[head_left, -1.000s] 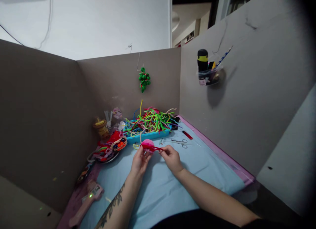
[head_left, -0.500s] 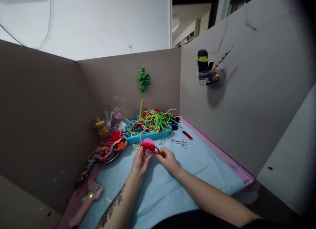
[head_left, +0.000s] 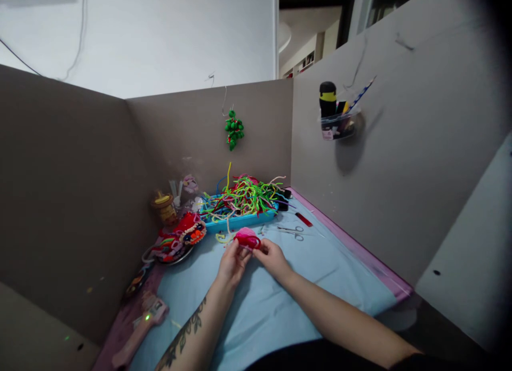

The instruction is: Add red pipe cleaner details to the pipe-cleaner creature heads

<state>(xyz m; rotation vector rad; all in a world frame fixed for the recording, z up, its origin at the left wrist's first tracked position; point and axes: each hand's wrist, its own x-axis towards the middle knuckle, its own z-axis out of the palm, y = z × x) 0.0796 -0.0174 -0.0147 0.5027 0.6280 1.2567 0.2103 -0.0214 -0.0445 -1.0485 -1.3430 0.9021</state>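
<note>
Gray panels [head_left: 180, 125] stand beyond the fingers [head_left: 267, 245] and to both sides of them. A pale blue cloth [head_left: 340, 275] spreads below them. Straight ahead of the fingers is a blue tray [head_left: 248, 220] heaped with tangled, fuzzy stems [head_left: 248, 195] in green, red, yellow and other colors. Nearer the body and well left of the fingers lies a pink hand tool [head_left: 154, 311] with a green light; farther forward on that side, a dish [head_left: 180, 259] bears a bright pile of soft pieces [head_left: 174, 243]. High to their right, a clear holder [head_left: 338, 126] of pens hangs on the panel. The left hand [head_left: 233, 263] is loosely curled, its thumb pressing the near left edge of a pink-and-red fuzzy piece [head_left: 247, 237], other fingers partly hidden beneath. The right hand [head_left: 274, 260] has its fingertips nearly together at the piece's right edge, pinching its red part. So the piece sits between both hands, above the cloth. Right of the fingers and ahead lie scissors [head_left: 298, 230], then a small red strip [head_left: 304, 219].
</note>
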